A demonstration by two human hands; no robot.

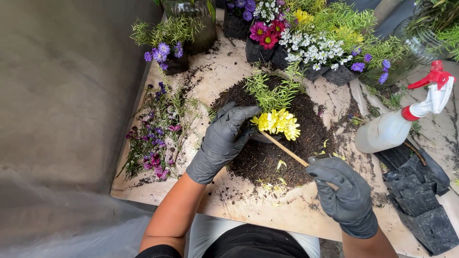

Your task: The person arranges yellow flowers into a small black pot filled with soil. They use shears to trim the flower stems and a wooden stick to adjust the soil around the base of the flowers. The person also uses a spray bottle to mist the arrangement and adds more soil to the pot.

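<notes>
Grey rubber gloves cover both of my hands over a pale, soil-smeared table (239,205). My left hand (224,141) curls its fingers around a small dark pot (262,137) that sits on the heap of dark potting soil (287,143) at the middle of the table; the pot is mostly hidden behind the glove and the plant. From it rise a cluster of yellow chrysanthemum blooms (278,123) and feathery green foliage (275,93) just behind them. My right hand (345,193) is clenched around the near end of a thin wooden stick (284,149), which slants up and left until its tip goes in under the yellow blooms, at the pot's rim.

Along the far edge stand more potted flowers in black bags: magenta and red ones (265,34), white daisies (311,50), purple asters (162,50). Loose purple flower stems (155,138) lie on the table well to the left of my left hand. To the right, a plastic spray bottle (397,125) with a red trigger lies tilted, and flattened black nursery bags (418,196) are piled beside my right hand.
</notes>
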